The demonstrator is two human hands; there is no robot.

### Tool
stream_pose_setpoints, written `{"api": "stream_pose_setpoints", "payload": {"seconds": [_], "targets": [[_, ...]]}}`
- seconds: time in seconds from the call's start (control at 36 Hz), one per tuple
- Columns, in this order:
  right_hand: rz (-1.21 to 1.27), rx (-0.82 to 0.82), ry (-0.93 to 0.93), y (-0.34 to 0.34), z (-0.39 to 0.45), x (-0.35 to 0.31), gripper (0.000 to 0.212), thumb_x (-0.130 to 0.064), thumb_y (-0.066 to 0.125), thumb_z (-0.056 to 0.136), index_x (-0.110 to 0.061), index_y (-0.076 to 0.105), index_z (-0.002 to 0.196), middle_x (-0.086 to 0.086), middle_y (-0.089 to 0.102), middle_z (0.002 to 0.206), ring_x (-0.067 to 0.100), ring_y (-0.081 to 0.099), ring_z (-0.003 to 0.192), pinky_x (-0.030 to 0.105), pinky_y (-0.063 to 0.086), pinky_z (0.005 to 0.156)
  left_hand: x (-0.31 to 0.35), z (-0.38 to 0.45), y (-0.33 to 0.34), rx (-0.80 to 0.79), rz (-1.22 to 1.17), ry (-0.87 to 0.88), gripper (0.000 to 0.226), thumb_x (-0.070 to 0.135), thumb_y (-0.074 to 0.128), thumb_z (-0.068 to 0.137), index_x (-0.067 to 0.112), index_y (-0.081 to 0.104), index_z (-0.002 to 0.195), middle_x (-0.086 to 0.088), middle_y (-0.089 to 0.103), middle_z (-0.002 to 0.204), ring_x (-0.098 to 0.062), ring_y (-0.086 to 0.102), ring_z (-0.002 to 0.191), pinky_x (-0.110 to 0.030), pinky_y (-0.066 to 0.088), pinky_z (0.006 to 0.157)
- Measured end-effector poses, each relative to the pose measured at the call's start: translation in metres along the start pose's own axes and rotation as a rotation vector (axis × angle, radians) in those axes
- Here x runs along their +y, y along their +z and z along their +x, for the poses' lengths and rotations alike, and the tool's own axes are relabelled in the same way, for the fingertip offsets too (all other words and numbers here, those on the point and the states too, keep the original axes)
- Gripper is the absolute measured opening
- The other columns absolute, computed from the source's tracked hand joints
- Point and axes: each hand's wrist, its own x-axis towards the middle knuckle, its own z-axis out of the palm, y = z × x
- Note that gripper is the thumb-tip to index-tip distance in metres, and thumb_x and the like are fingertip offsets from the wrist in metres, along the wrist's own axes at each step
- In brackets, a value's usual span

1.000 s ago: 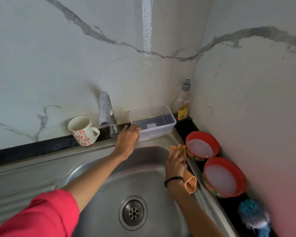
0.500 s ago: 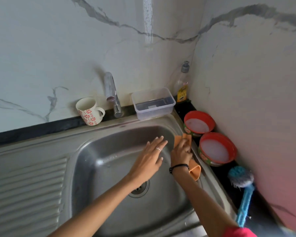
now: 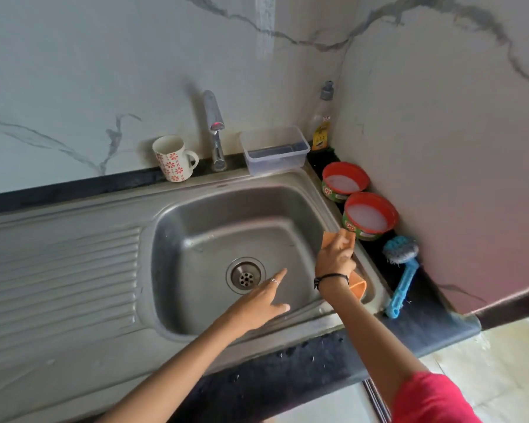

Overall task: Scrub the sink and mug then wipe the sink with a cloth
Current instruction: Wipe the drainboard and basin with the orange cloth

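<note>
Head view, working from the near edge outward: the dark counter front runs along the bottom, and both forearms reach over it into the steel sink (image 3: 177,303). The left hand (image 3: 261,300) hovers above the basin floor just beside the drain (image 3: 245,275), fingers straight and spread, holding nothing; whether the fingertips touch the steel cannot be told. The right hand (image 3: 335,256) presses an orange cloth (image 3: 357,285) against the right wall of the basin near the rim, fingers laid over it, with one end of the cloth trailing below the wrist and the other showing above the fingers.

Judging by this, the wiping step is in hand, with the right wall being covered. The next move probably calls for drawing the cloth along the wall and then across the floor toward the drain, keeping it flat.

Farther out, a blue-handled scrub brush (image 3: 400,270) lies on the counter right of the sink, beyond it two red tubs (image 3: 370,215). At the back stand the mug (image 3: 173,158), upright on the ledge left of the tap (image 3: 214,129), a clear box (image 3: 275,149) and a bottle (image 3: 322,120).
</note>
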Motion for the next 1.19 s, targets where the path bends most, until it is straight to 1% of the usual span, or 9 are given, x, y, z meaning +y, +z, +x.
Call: {"api": "stream_pose_setpoints", "payload": {"seconds": [0.22, 0.44, 0.53, 0.61, 0.69, 0.78, 1.0, 1.08, 1.19], "targets": [[-0.176, -0.223, 0.037, -0.026, -0.03, 0.013, 0.038, -0.008, 0.037, 0.096, 0.006, 0.046, 0.13, 0.034, 0.038, 0.132, 0.026, 0.057, 0.097, 0.028, 0.052, 0.064, 0.007, -0.03, 0.011, -0.009, -0.025, -0.049, 0.08, 0.031, 0.052, 0.093, 0.031, -0.006, 0.148, 0.006, 0.008, 0.157, -0.007, 0.013, 0.142, -0.034, 0.017, 0.116], [-0.377, -0.408, 0.063, -0.051, -0.06, 0.02, 0.046, -0.017, 0.053, 0.087, 0.0, 0.048, 0.13, 0.027, 0.052, 0.126, 0.026, 0.06, 0.101, 0.029, 0.025, 0.033, 0.011, -0.05, 0.007, 0.007, -0.012, -0.068, 0.077, 0.03, 0.051, 0.094, 0.03, -0.003, 0.149, 0.007, 0.007, 0.157, -0.008, 0.012, 0.143, -0.033, 0.017, 0.116], [-0.521, -0.453, -0.015, -0.055, -0.078, 0.027, 0.061, -0.022, 0.072, 0.066, -0.004, 0.053, 0.122, 0.019, 0.053, 0.122, 0.035, 0.058, 0.108, 0.027, 0.032, 0.036, 0.009, -0.058, 0.004, 0.016, -0.008, -0.077, 0.077, 0.029, 0.051, 0.094, 0.03, -0.003, 0.149, 0.007, 0.005, 0.157, -0.009, 0.012, 0.143, -0.032, 0.017, 0.116], [-0.606, -0.382, -0.054, -0.057, -0.091, 0.032, 0.053, -0.019, 0.072, 0.069, -0.005, 0.056, 0.117, 0.017, 0.055, 0.114, 0.036, 0.06, 0.104, 0.026, 0.036, 0.037, 0.009, -0.064, 0.002, 0.026, 0.004, -0.096, 0.076, 0.031, 0.05, 0.095, 0.03, -0.003, 0.149, 0.007, 0.004, 0.157, -0.011, 0.013, 0.143, -0.032, 0.017, 0.115], [-0.604, -0.378, -0.185, -0.065, -0.101, 0.04, 0.04, -0.04, 0.071, 0.07, -0.004, 0.062, 0.087, 0.012, 0.051, 0.076, 0.028, 0.059, 0.079, 0.028, 0.046, 0.045, 0.009, -0.07, 0.001, 0.017, 0.022, -0.09, 0.078, 0.032, 0.053, 0.093, 0.025, -0.001, 0.15, 0.003, 0.004, 0.157, -0.011, 0.011, 0.143, -0.028, 0.013, 0.114], [-0.541, -0.411, -0.233, -0.073, -0.107, 0.044, 0.04, -0.046, 0.069, 0.067, -0.008, 0.056, 0.068, 0.001, 0.055, 0.072, 0.022, 0.057, 0.075, 0.026, 0.047, 0.048, 0.007, -0.077, 0.001, 0.001, 0.084, -0.099, 0.084, 0.041, 0.056, 0.09, 0.022, 0.0, 0.15, 0.0, 0.004, 0.157, -0.015, 0.008, 0.144, -0.031, 0.013, 0.115], [-0.364, -0.317, -0.281, -0.064, -0.109, 0.044, 0.028, -0.043, 0.065, 0.068, -0.029, 0.058, 0.091, -0.013, 0.058, 0.086, 0.009, 0.06, 0.09, 0.019, 0.046, 0.079, 0.01, -0.107, 0.001, 0.007, 0.106, -0.137, 0.078, 0.041, 0.05, 0.093, 0.022, 0.0, 0.15, -0.002, -0.003, 0.157, -0.018, -0.005, 0.144, -0.036, 0.003, 0.115], [-0.136, -0.304, -0.208, -0.061, -0.108, 0.042, 0.028, -0.034, 0.063, 0.081, -0.022, 0.06, 0.107, -0.007, 0.06, 0.11, 0.011, 0.059, 0.106, 0.02, 0.048, 0.088, 0.005, -0.114, 0.003, 0.016, 0.081, -0.162, 0.078, 0.041, 0.051, 0.093, 0.023, 0.0, 0.15, -0.004, -0.002, 0.157, -0.02, -0.006, 0.144, -0.037, 0.002, 0.115], [0.056, -0.29, -0.181, -0.063, -0.119, 0.036, 0.025, -0.027, 0.057, 0.088, -0.015, 0.061, 0.109, -0.001, 0.063, 0.113, 0.015, 0.06, 0.108, 0.021, 0.048, 0.088, 0.0, -0.121, 0.003, 0.021, 0.071, -0.202, 0.081, 0.043, 0.051, 0.092, 0.024, -0.003, 0.149, -0.003, -0.007, 0.157, -0.022, -0.012, 0.143, -0.039, -0.001, 0.115]]}}
